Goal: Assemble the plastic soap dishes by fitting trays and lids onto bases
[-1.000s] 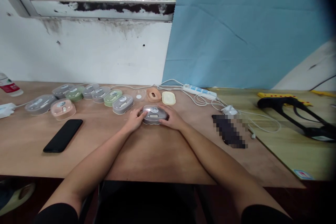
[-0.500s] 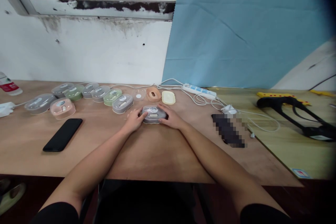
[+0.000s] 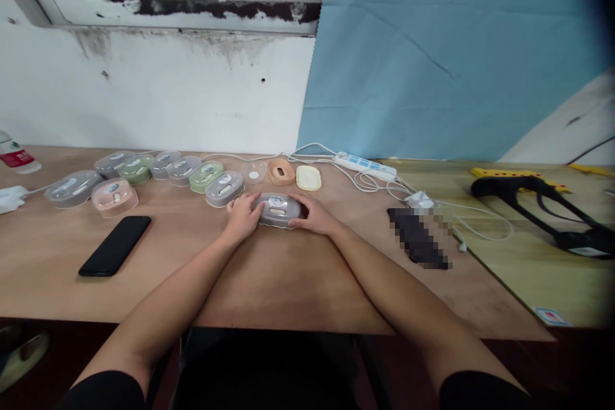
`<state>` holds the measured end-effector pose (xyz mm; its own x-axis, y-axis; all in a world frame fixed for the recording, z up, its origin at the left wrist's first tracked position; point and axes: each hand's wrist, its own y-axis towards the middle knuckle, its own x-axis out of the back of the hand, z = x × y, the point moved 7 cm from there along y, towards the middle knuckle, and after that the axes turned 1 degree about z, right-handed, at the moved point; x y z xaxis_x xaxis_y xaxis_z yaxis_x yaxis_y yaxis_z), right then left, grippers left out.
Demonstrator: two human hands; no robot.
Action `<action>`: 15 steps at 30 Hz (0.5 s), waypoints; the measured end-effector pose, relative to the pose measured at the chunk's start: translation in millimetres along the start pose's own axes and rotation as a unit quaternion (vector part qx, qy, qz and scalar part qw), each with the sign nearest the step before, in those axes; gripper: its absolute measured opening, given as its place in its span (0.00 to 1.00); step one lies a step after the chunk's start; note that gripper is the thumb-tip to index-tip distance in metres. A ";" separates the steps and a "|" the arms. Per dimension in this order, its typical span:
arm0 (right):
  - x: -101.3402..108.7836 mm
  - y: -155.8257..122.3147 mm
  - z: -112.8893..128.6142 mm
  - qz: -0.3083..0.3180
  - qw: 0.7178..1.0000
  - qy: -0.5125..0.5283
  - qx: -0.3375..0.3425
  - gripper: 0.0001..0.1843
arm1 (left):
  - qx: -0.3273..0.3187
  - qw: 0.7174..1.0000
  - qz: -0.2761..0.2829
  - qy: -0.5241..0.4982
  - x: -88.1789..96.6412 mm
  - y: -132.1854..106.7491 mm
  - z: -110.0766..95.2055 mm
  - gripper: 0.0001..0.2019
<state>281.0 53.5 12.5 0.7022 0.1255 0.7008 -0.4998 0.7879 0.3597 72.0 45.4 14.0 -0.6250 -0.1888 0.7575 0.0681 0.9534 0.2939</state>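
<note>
A small grey oval plastic box (image 3: 278, 213) with a clear cover, a round sticker and a pale slot on top rests on the table before me. My left hand (image 3: 243, 215) is at its left end, thumb against the side and fingers curled. Around the right end is my right hand (image 3: 313, 214), its thumb on the near side and fingers behind. Just beyond lie an orange oval shell (image 3: 281, 173) with a slot, a cream-coloured tray-like piece (image 3: 308, 178) and a clear cover (image 3: 254, 172). Another grey box (image 3: 225, 189) stands near my left hand.
Several similar boxes, among them a pink one (image 3: 114, 197) and a green one (image 3: 206, 177), stand at the back left. A black phone (image 3: 115, 246) lies at left. A power strip (image 3: 365, 166) with cables is at back right. A black strap-like frame (image 3: 552, 218) lies far right.
The grey box has shifted slightly left between my hands. My left hand has moved a little left with its fingers more curled; my right hand has barely moved.
</note>
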 end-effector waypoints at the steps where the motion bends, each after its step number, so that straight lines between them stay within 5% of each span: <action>1: 0.0 -0.5 2.2 0.004 1.000 0.009 0.005 0.43 | -0.007 1.000 -0.015 0.007 4.4 -1.2 -2.9 0.17; 7: -15.3 -3.6 19.8 0.047 0.998 0.028 0.023 0.38 | -0.159 0.980 -0.082 0.087 27.3 -21.8 -50.7 0.13; 11: -30.7 0.0 24.2 0.055 0.998 0.001 0.033 0.44 | -0.234 0.964 0.004 0.127 12.1 -37.6 -79.5 0.15; 15: -26.4 3.4 9.2 0.013 0.996 -0.087 -0.008 0.45 | -0.206 0.960 0.030 0.189 1.3 -41.0 -78.9 0.16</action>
<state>256.1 47.4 0.9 0.5897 0.0415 0.8066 -0.5076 0.7958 0.3302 129.8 -12.5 48.8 -0.2883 -0.2832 0.9147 0.4450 0.8062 0.3899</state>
